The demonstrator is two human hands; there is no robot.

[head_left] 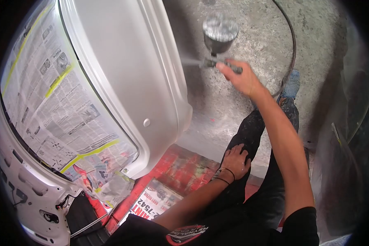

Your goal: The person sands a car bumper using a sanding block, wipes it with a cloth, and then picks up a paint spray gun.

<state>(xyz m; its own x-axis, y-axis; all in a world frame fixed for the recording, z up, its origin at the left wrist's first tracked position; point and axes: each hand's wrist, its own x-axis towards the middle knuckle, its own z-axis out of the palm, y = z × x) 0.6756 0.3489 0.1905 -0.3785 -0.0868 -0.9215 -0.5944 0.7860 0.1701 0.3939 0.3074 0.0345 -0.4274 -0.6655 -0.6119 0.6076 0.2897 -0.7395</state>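
My right hand [244, 78] is closed around the handle of a spray gun [209, 62], which has a blurred metallic cup [220, 36] on top. From its nozzle a pale mist [190, 62] streams left toward the edge of a glossy white car body panel [129, 61]. The gun stands a short way off the panel, not touching it. My left hand [236, 161] lies palm down on my left knee, fingers spread, holding nothing.
Newspaper [65, 98] fixed with yellow tape masks the area left of the panel. A dark hose [292, 33] curves over the concrete floor [266, 49]. Below the panel are a red surface [184, 164] and a printed sign [156, 201]. Translucent sheeting [348, 135] hangs at right.
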